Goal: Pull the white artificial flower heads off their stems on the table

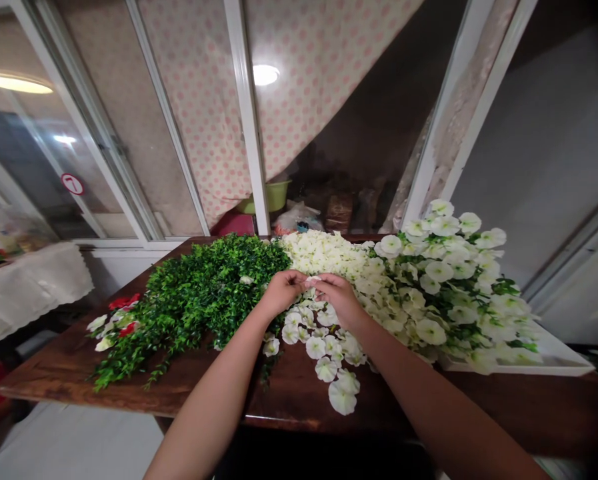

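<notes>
Both hands meet just above the middle of the dark wooden table (179, 373), the left hand (286, 292) and the right hand (339, 300) closed to a narrow pinch. Their fingertips (309, 283) come together on a small white flower piece (311, 280), which both hands hold between them. It sits roughly crosswise, but it is too small and too hidden by the fingers for its exact long axis to be told.

Loose white trumpet blossoms (319, 347) trail on the table from just below the hands toward its near edge. Green leafy sprays (213, 293) cover the table's left half, with a few red flowers (123, 317) at their outer end. A heap of small cream blossoms (323, 253) lies toward the table's far edge, and large white flowers with green leaves (443, 280) fill its right side, partly on a white tray (563, 363).

Beyond the table's far edge stand white window frames (249, 113), a pink-dotted curtain (299, 73) and a green basin (273, 197). A white-clothed table (33, 293) stands off to the left of the wooden table.
</notes>
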Available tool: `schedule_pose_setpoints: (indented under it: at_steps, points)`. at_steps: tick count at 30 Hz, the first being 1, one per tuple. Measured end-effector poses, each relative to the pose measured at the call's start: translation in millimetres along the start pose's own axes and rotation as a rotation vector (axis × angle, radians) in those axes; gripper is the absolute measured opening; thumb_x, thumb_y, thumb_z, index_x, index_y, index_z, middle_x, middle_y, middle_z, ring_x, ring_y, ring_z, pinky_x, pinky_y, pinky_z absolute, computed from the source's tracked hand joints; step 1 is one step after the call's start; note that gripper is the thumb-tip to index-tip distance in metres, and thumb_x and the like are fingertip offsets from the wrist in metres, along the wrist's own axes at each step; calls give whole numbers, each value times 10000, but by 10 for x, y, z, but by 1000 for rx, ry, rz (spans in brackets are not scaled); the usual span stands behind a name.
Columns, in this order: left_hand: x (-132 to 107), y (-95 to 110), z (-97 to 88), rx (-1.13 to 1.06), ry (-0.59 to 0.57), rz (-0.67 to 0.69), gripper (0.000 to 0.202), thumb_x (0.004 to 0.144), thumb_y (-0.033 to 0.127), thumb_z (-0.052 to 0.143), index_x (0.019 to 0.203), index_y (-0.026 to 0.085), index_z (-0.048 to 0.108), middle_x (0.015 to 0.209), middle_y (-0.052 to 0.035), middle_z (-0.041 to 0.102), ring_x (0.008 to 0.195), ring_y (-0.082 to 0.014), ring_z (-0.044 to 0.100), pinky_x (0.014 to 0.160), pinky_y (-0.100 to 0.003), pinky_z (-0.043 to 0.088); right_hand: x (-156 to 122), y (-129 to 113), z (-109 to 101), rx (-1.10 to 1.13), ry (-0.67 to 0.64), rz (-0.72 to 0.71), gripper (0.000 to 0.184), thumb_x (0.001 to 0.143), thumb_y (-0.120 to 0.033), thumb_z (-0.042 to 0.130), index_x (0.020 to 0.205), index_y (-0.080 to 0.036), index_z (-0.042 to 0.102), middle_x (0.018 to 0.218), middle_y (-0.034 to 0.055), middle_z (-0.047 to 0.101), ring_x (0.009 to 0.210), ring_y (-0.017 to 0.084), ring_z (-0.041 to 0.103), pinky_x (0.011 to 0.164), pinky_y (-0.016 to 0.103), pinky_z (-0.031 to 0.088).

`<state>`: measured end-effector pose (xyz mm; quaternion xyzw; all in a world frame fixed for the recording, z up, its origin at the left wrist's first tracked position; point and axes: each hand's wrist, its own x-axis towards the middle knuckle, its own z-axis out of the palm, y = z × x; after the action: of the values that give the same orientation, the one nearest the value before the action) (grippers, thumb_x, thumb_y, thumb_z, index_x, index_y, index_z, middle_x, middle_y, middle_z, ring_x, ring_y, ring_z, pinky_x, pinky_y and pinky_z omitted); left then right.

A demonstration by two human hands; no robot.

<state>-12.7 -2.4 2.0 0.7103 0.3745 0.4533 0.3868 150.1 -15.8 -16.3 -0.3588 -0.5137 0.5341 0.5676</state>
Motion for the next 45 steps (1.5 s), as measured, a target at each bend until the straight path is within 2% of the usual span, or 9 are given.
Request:
schedule_pose_setpoints:
  at_steps: [4,11,14,19,22,25,34,40,45]
  points:
    - [-13,-4,-6,85,4,52,153,747,213,627,861,129,683,784,-42,671,719,-146,590,698,-264,455,24,-51,-48,-176,-63,-1,266,626,-427,749,655,-183,646,567,-15,580,531,131,506,532,271,406]
    - [-50,45,10,196,17,126,283,769,172,623,1051,151,617,822,-47,690,762,-164,627,713,-273,463,73,-20,-127,-286,-134,-3,256,583,-377,746,721,-179,659,568,-18,614,489,127,505,513,267,389]
    - [-70,128,-39,368,156,171,330,824,193,574,1153,175,557,914,-54,689,820,-172,625,746,-287,462,78,-19,-146,-314,-90,-29,211,620,-376,725,672,-180,664,549,-9,603,508,138,520,525,273,402]
    - [-117,299,-204,964,457,173,322,869,192,474,1175,177,573,1067,-112,634,1018,-252,552,888,-373,414,94,-18,-190,-200,78,8,202,598,-358,751,654,-180,674,574,14,625,551,154,551,556,284,437]
    - [-134,335,-274,1186,542,78,323,867,202,452,1148,191,613,1140,-127,610,1091,-294,500,906,-421,383,87,-36,-207,-131,148,7,210,594,-356,767,665,-179,677,595,20,632,571,157,556,564,286,445]
    - [-135,290,-299,1310,542,-24,315,852,237,469,1103,191,652,1189,-141,586,1133,-320,455,892,-446,369,75,-57,-203,-92,186,-1,222,598,-369,773,651,-183,664,582,14,618,561,154,546,540,278,428]
    - [-139,132,-274,1458,430,-202,287,820,266,500,987,176,716,1115,-167,552,1079,-328,422,867,-463,342,68,-26,-152,-89,218,-20,245,583,-382,772,654,-190,636,590,3,604,558,148,529,527,273,412]
    - [-151,135,-278,1442,459,-153,251,842,251,497,921,204,731,1071,-157,546,1065,-320,415,876,-472,335,45,-9,-107,-105,218,-11,276,578,-404,765,669,-195,611,587,0,591,571,160,535,540,281,419]
    - [-147,216,-248,1266,533,-16,216,850,263,510,912,194,705,1114,-168,553,1112,-346,414,903,-506,322,60,35,-105,-90,215,-18,297,576,-429,767,672,-203,601,577,-1,586,547,157,523,545,292,423]
